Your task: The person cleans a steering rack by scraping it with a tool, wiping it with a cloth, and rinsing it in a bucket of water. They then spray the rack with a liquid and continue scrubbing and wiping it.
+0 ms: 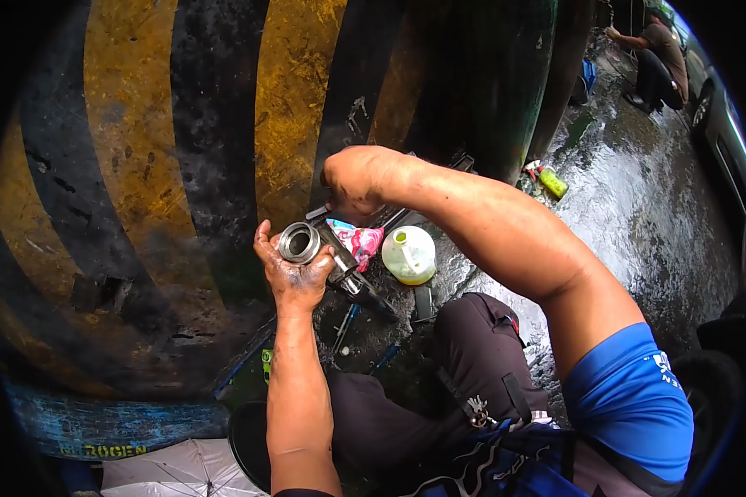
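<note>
Beside a striped wall (207, 166), 1 metal ring (314, 248) is gripped by the left hand (297, 283); whether fingers of the right hand (353, 180), farther off, are closed cannot be told.

right hand (352, 184) partly hidden, umbrella (162, 472) cut off

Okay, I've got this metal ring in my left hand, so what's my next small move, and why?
I'd probably bring your right hand over to steady the metal ring: only your left hand appears to hold it, its opening faces up, and the right is apart from it.
</note>
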Demonstrator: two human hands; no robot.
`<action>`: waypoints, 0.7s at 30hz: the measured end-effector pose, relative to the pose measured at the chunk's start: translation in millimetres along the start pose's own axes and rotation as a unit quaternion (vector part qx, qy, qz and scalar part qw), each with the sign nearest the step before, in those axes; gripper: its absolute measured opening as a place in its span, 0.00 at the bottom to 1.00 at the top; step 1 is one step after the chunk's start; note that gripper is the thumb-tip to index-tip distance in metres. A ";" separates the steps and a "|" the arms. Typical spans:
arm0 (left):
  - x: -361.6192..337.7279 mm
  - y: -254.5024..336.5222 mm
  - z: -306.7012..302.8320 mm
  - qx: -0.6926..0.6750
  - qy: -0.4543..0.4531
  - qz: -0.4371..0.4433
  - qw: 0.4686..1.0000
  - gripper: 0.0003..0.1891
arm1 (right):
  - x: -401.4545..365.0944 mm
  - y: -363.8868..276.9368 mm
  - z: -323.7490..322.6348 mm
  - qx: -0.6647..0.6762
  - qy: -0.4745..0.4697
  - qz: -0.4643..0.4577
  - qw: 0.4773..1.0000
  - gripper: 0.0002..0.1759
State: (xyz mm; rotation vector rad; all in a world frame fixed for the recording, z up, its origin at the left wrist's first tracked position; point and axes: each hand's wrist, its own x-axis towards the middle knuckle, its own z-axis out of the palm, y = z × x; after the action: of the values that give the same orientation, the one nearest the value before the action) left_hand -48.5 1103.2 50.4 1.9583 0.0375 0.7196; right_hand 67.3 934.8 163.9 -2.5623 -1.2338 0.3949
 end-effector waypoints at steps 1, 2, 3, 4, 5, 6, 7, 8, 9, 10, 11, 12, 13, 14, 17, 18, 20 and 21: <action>0.5 -2.1 1.7 -0.001 0.000 -0.001 1.000 0.52 | 3.1 -2.9 2.5 0.000 -0.001 0.001 1.000 0.15; 1.4 0.7 5.4 0.000 -0.001 0.004 1.000 0.52 | 7.6 -8.7 5.6 0.002 0.014 -0.007 1.000 0.14; 2.7 4.4 8.9 0.001 -0.001 0.010 1.000 0.52 | 9.8 -10.6 6.2 0.003 0.030 -0.016 0.999 0.13; 2.1 7.6 9.6 -0.014 0.000 0.005 1.000 0.52 | 10.4 -8.0 4.4 -0.010 0.020 -0.041 0.999 0.12; 1.0 5.3 5.3 -0.011 -0.003 0.006 1.000 0.52 | 12.2 -3.9 2.1 -0.049 0.000 -0.083 0.995 0.13; 0.3 2.1 0.4 -0.005 -0.006 0.007 1.000 0.52 | 6.1 2.5 6.0 -0.027 0.021 -0.064 0.997 0.13; 0.1 -0.9 -0.7 -0.002 -0.007 0.009 1.000 0.53 | -0.3 9.4 8.6 -0.007 0.041 -0.044 0.998 0.13; 2.2 -0.2 3.0 -0.031 -0.005 -0.021 0.999 0.53 | 0.2 3.7 5.3 -0.020 0.023 -0.036 0.999 0.14; 1.6 1.9 6.5 -0.033 -0.009 -0.021 0.999 0.53 | 4.2 -2.1 3.1 -0.032 0.007 -0.026 0.999 0.15; 2.1 4.3 10.1 -0.010 -0.013 0.000 1.000 0.53 | 6.0 -6.5 4.8 0.013 0.018 -0.014 1.000 0.15; 3.7 5.9 11.5 0.015 -0.017 0.022 0.999 0.53 | 7.3 -3.5 8.8 0.015 0.025 -0.013 0.999 0.15; 3.0 1.3 8.9 -0.001 -0.022 0.029 0.999 0.54 | 8.4 7.4 13.4 0.032 0.029 -0.018 0.999 0.15; 0.3 -3.2 4.0 -0.008 -0.025 0.017 1.000 0.54 | 6.5 20.7 17.8 0.047 0.030 -0.025 0.998 0.15; 1.3 -5.4 -0.5 -0.036 -0.027 0.011 0.999 0.54 | -14.2 17.0 -4.3 -0.025 -0.024 0.017 0.999 0.16; 0.8 -5.5 -1.1 -0.069 -0.031 0.005 0.997 0.54 | -12.0 37.6 8.1 0.022 0.082 0.001 0.996 0.16; 0.5 -4.3 1.6 -0.076 -0.034 0.003 0.997 0.54 | -12.2 27.4 8.2 0.041 0.082 -0.005 0.996 0.16; -0.1 -2.1 6.6 -0.057 -0.043 0.016 0.997 0.54 | -13.3 10.9 17.5 0.057 0.104 -0.035 0.992 0.17; -1.5 -1.6 6.6 -0.040 -0.047 0.028 0.998 0.54 | -14.2 17.6 17.4 0.064 0.104 -0.033 0.992 0.17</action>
State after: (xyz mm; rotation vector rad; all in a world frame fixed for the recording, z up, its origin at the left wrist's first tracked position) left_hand -46.0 1098.2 46.4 1.9214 -0.1028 0.6545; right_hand 65.3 915.2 143.3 -2.3797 -1.1737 0.1795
